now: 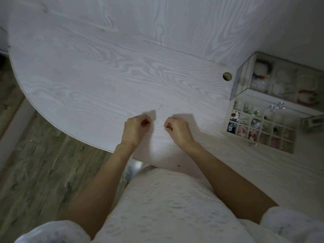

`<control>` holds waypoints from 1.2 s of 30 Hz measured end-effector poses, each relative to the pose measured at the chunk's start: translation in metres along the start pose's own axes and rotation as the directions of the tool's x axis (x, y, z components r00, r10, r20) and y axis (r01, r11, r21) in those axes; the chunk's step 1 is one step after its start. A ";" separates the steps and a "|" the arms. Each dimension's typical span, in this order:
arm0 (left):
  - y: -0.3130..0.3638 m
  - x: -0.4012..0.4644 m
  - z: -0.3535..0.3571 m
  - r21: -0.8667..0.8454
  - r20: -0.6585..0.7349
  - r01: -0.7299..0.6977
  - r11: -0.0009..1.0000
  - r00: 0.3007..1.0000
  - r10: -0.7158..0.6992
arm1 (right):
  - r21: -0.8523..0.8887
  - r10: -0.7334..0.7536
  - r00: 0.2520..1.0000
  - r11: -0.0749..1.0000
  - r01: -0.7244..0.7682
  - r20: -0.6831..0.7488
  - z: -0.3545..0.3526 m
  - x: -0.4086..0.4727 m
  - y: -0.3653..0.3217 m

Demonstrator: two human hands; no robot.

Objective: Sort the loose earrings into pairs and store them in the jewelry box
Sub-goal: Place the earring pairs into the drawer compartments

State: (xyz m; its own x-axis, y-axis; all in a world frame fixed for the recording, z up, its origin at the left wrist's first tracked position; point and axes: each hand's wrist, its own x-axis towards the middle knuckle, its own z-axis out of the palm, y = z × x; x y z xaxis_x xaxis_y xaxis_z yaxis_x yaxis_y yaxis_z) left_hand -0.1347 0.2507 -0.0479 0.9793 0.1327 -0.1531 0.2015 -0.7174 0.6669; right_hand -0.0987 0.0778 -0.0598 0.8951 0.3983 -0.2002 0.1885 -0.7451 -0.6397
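Earrings: none visible loose; tiny, light, slippery, so pinch by post. Your left hand (135,128), right hand (177,129) curled; contents untellable. Jewelry box (259,127) far right on surface (105,76).

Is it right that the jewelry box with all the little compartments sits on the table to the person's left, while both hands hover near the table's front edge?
Not quite. The head view shows the jewelry box on the person's right, not left. The left hand and right hand are indeed near the table's front edge.
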 end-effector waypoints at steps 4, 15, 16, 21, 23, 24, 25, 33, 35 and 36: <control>0.010 -0.003 0.008 -0.058 -0.014 0.072 0.996 0.997 -0.073 | -0.048 -0.057 0.998 0.997 0.057 0.002 0.003 -0.006 0.004; 0.020 -0.007 0.010 -0.165 0.007 0.110 0.980 0.994 -0.110 | 0.039 -0.041 0.995 0.998 0.044 -0.092 -0.002 -0.013 0.005; 0.020 -0.007 0.010 -0.171 0.002 0.096 0.981 0.995 -0.097 | 0.071 -0.022 0.997 0.997 0.028 -0.075 -0.003 -0.015 0.006; 0.056 0.002 0.025 -0.214 0.052 -0.011 0.977 0.998 0.023 | 0.280 0.182 0.979 0.948 -0.149 -0.095 -0.034 -0.043 0.026; 0.086 0.007 0.038 -0.245 0.099 -0.083 0.966 0.989 0.110 | 0.372 0.307 0.936 0.900 -0.227 -0.172 -0.056 -0.062 0.044; 0.105 0.010 0.049 -0.252 0.120 -0.128 0.959 0.979 0.162 | 0.439 0.391 0.895 0.857 -0.268 -0.217 -0.069 -0.075 0.056; 0.121 0.013 0.057 -0.251 0.130 -0.175 0.952 0.969 0.212 | 0.523 0.475 0.844 0.799 -0.297 -0.248 -0.081 -0.087 0.067; 0.256 0.033 0.164 -0.114 0.248 -0.588 0.801 0.764 0.596 | 0.767 0.775 0.464 0.584 -0.265 -0.429 -0.164 -0.165 0.160; 0.279 0.039 0.195 -0.069 0.308 -0.632 0.772 0.722 0.619 | 0.723 0.732 0.461 0.647 -0.240 -0.502 -0.180 -0.167 0.176; 0.286 0.042 0.208 -0.040 0.326 -0.643 0.765 0.715 0.618 | 0.689 0.704 0.469 0.683 -0.243 -0.532 -0.185 -0.165 0.181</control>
State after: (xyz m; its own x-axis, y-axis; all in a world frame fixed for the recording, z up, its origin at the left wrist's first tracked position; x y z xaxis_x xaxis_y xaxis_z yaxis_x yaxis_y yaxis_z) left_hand -0.0400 -0.0909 -0.0151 0.8180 -0.5715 0.0654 -0.4747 -0.6065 0.6378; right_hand -0.1376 -0.2217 -0.0058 0.7681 -0.6227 -0.1496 -0.3671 -0.2367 -0.8996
